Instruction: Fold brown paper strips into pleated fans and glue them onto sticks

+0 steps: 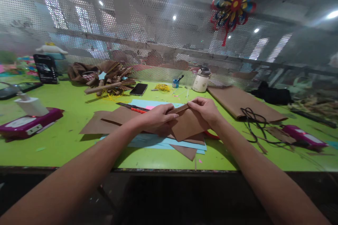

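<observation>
One flat, angular piece of brown kraft paper [186, 126] is being held at the near middle of the lime-green bench [71, 112], tilted over a messy pile. Several other flat brown paper sheets [92, 123] and a few light blue paper sheets [148, 142] are being overlapped under it, but an exact count can't be made with so much being covered. One black-and-red cutting tool [137, 110] is being supported on the pile's far side. Two magenta plastic power blocks are being counted too, one on the left [31, 123] with one white plug adapter [31, 106] being carried on top, one on the right [305, 137]. One white bottle with a dark lid [202, 81] is being seen further back, near one small blue jar [175, 83].

Pose-wise, both bare forearms are being stretched in from the bottom corners and angled toward each other. The paper's upper left edge is being gripped by the left hand [160, 116], back up, thumb pointing right. The upper right edge is being pinched by the right hand [205, 109], thumb and curled fingers being angled inward. Whether the pile is being touched by the lower corner can't be told.
</observation>
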Motion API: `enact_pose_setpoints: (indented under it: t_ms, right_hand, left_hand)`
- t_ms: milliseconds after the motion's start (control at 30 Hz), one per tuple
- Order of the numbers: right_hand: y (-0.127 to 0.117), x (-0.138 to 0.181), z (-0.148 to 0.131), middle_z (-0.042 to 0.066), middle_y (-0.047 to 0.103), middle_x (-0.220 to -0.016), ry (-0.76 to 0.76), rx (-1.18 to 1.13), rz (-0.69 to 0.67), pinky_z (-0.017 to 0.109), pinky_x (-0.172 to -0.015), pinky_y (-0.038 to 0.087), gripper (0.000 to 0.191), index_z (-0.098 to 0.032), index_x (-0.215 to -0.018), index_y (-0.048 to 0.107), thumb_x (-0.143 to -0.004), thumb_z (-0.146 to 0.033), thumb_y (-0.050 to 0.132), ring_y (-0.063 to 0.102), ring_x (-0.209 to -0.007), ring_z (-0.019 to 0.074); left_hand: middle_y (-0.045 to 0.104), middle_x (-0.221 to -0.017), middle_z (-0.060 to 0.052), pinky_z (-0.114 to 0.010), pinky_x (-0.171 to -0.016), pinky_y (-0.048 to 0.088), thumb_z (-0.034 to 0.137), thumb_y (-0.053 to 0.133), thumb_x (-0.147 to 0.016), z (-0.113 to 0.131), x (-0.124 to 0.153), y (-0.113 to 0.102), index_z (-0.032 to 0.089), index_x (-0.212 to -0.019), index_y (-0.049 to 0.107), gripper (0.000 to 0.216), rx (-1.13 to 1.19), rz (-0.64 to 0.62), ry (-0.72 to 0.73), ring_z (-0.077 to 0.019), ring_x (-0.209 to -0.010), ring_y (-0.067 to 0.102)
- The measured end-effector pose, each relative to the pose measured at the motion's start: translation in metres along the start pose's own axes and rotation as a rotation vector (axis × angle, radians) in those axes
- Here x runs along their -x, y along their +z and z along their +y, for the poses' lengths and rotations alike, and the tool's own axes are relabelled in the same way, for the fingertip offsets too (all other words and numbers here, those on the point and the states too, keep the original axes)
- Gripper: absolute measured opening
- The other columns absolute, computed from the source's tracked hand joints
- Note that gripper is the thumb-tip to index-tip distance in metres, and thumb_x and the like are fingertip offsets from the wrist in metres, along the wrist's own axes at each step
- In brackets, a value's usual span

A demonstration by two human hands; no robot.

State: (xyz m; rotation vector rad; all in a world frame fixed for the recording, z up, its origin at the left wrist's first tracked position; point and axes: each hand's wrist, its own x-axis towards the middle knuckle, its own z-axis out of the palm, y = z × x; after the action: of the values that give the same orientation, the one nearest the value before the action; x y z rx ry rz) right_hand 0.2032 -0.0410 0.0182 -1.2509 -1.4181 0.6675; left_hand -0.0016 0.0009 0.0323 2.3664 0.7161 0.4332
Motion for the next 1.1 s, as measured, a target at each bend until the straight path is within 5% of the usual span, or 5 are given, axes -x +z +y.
enact_pose_setpoints:
  t_ms: [167, 700, 900, 1100]
  right_hand:
    - [0.001, -0.001, 0.002, 0.000, 0.057, -0.063, -0.003, 0.002, 0.009, 0.025, -0.054, 0.036, 0.029, -0.014, -0.069, 0.060, -0.064, -0.042, 0.065, 0.047, -0.056, 0.0115]
    - [-0.002, 0.005, -0.008, -0.002, 0.055, -0.055, 0.184, -0.262, -0.079, 0.023, -0.047, 0.033, 0.030, -0.014, -0.067, 0.058, -0.056, -0.037, 0.072, 0.046, -0.046, 0.0087]
    - [-0.008, 0.003, -0.005, -0.001, 0.058, -0.059, 0.150, -0.136, -0.278, 0.020, -0.048, 0.034, 0.028, -0.012, -0.070, 0.062, -0.057, -0.035, 0.073, 0.048, -0.051, 0.0084]
    - [-0.002, 0.005, -0.006, 0.000, 0.059, -0.056, 0.161, -0.109, -0.265, 0.021, -0.049, 0.037, 0.026, -0.012, -0.066, 0.066, -0.054, -0.034, 0.075, 0.050, -0.050, 0.0085]
  left_hand:
    - [0.051, -0.074, -0.002, -0.025, -0.059, 0.032, 0.047, 0.029, -0.087, -0.003, -0.004, 0.000, 0.015, -0.080, 0.051, 0.039, -0.007, 0.027, 0.097, -0.0135, -0.066, 0.044]
    - [0.057, -0.072, -0.002, -0.023, -0.058, 0.033, 0.042, 0.033, -0.087, -0.009, -0.006, 0.000, 0.015, -0.086, 0.056, 0.035, -0.057, 0.047, 0.114, -0.0130, -0.065, 0.048]
    - [0.059, -0.075, -0.002, -0.022, -0.062, 0.037, 0.038, 0.037, -0.084, -0.002, -0.003, -0.001, 0.014, -0.090, 0.059, 0.033, -0.043, -0.025, 0.081, -0.0140, -0.069, 0.051]
    - [0.062, -0.089, -0.004, -0.025, -0.072, 0.039, 0.039, 0.040, -0.083, 0.001, -0.004, 0.002, 0.016, -0.096, 0.060, 0.033, -0.095, -0.029, 0.123, -0.0168, -0.080, 0.053]
